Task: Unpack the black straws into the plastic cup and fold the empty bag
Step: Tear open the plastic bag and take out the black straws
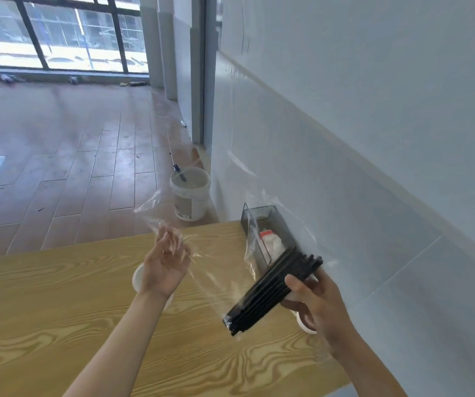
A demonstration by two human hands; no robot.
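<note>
right hand point(313, 299) gripping black straws point(270, 293), left hand point(167, 262) raised, pinching bag point(216, 270)

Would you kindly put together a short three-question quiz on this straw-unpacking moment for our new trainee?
1. True or false: the black straws already stand in the plastic cup.
2. Which of the hands grips the straw bundle?
A. left hand
B. right hand
C. both
3. Fill in: the left hand pinches the open end of the clear ____, above the wooden table.

Key:
1. False; the bundle is held in the air, its lower end inside the bag.
2. B
3. bag
</note>
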